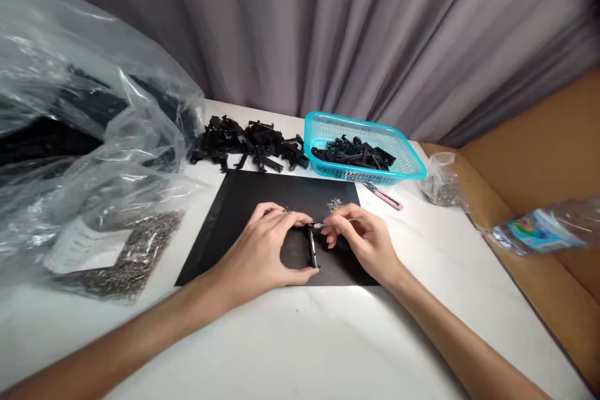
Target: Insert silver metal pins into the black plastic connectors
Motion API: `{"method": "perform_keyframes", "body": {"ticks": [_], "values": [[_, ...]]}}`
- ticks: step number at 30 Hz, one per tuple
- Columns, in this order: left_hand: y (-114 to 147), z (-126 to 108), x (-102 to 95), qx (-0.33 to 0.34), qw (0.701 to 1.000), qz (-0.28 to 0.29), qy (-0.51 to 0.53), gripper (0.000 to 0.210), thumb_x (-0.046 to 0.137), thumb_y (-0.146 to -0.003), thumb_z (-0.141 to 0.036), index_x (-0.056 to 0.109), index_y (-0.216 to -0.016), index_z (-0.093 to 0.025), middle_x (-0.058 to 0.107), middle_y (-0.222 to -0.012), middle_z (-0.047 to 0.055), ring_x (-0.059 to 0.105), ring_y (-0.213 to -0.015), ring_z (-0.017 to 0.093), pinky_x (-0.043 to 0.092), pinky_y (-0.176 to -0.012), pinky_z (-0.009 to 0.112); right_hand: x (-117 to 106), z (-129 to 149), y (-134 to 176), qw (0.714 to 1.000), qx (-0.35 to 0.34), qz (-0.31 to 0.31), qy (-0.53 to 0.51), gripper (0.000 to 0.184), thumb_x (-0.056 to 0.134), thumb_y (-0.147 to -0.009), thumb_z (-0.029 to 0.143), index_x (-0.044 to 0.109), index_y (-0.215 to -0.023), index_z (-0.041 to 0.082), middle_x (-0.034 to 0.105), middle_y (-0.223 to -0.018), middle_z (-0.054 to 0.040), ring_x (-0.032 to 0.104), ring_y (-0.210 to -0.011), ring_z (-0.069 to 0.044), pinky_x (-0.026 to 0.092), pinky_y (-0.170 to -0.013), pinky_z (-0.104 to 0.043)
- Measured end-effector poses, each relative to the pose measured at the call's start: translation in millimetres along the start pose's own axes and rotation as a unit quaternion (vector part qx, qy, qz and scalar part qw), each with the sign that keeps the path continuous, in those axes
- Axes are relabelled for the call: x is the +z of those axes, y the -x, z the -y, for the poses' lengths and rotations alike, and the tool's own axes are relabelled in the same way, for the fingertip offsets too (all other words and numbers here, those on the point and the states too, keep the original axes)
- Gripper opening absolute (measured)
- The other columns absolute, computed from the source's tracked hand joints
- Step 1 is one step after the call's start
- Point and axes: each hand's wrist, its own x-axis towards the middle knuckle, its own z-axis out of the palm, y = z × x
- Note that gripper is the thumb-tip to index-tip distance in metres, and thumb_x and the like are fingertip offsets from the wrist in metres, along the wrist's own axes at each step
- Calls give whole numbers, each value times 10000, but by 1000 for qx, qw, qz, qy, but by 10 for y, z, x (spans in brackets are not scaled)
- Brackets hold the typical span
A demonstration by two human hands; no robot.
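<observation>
My left hand (269, 244) grips a narrow black plastic part (312, 247) between thumb and fingers, the thumb at its near end and the fingertips at its far end. The part is held over a black mat (248, 190). My right hand (363, 237) pinches a thin metal tool (347, 220), maybe tweezers, whose tip meets the far end of the part. What the tip holds, if anything, is too small to tell. Just beyond my right fingers lies a small pile of shiny metal bits (334, 204). More such bits (286, 209) are partly hidden behind my left hand.
Loose black plastic parts (253, 142) are heaped behind the mat, beside a blue basket (412, 165) holding similar parts. A pink cutter (384, 197) lies in front of the basket. Plastic bags (112, 256) crowd the left; a small bag (440, 181) and a cardboard box (529, 144) stand right.
</observation>
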Motion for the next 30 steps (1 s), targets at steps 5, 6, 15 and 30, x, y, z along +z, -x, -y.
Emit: {"method": "perform_keyframes", "body": {"ticks": [5,6,15,30], "values": [[8,10,-2,-2,1000,-5,11,619,879,-650,-395,667,-1201,-210,715,-1139,62,488,-1159,324,468,-1029,475,20,45,17,1000,-8,3,16,219,660,-992,368,720,-898,179,726,-814,-28,693,-642,-126,580,-658,-260],[6,8,1,-3,1000,-6,15,621,881,-646,-390,669,-1201,-211,717,-1131,61,490,-1159,324,468,-1030,476,25,51,18,1000,-12,2,20,222,660,-991,367,726,-897,177,726,-809,-30,694,-638,-128,583,-651,-262],[-11,-19,-8,-12,999,0,31,601,879,-639,-343,694,-1196,-213,718,-1115,70,479,-1198,338,475,-1043,501,28,57,25,998,-32,15,46,274,596,-1029,357,781,-971,163,735,-800,-49,714,-635,-143,611,-630,-278],[-13,8,18,-2,1000,-18,22,601,878,-627,-352,694,-1185,-224,724,-1099,68,482,-1202,340,488,-1043,505,21,60,19,998,-36,26,37,262,598,-1029,348,799,-1003,181,737,-821,-51,717,-647,-148,614,-639,-295]]}}
